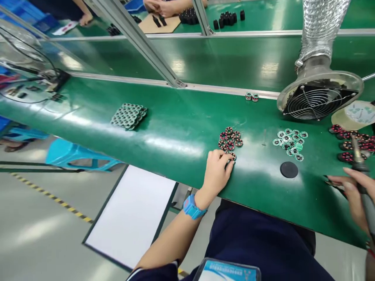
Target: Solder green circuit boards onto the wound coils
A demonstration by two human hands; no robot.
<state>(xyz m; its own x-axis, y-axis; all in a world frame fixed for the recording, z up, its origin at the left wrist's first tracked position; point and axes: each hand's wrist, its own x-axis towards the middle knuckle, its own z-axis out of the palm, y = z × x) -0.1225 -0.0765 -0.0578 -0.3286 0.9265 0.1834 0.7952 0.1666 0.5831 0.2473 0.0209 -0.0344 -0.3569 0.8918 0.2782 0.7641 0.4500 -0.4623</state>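
Two bare hands work at a long green belt-topped desk. The left hand, with a blue digital wristwatch on its wrist, is curled closed, its fingertips pressing on a small ring-shaped coil with dark red windings at the edge of a loose pile of matching coils. The right hand, at the desk's far right, is closed around a grey-handled soldering iron, its metal shaft pointing up and away from the fingers.

Between the hands lies a scatter of round green circuit boards, just beside a flat black round pad. Larger red-and-black coils sit in a loose group near the right hand. A neat stack of green boards rests well apart to the left, and two small coils lie near the desk's rear rail. A round caged fan on a silver foil duct stands behind the larger coils.
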